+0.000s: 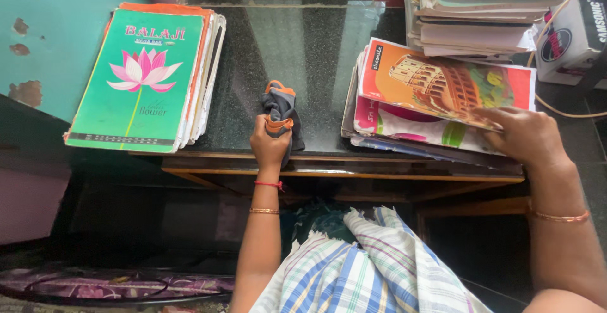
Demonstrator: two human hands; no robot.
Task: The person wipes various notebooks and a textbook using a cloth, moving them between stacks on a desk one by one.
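My left hand (pixel 269 142) is closed on a dark grey cloth with orange trim (pixel 280 107), which rests on the dark glass tabletop (pixel 303 47). My right hand (pixel 525 136) lies flat on the near edge of a stack of notebooks (pixel 436 92) at the right; the top one has an orange cover with a picture of an arched ruin. Another pile of notebooks (pixel 142 79) sits at the left, topped by a green cover with a pink lotus flower.
A tall heap of books and papers (pixel 487 9) stands at the back right, beside a white box (pixel 572 35) and a yellowish cable (pixel 556 107). A teal wall (pixel 50 35) is at the left. Checked cloth (pixel 360 269) covers my lap below the wooden table edge (pixel 341 174).
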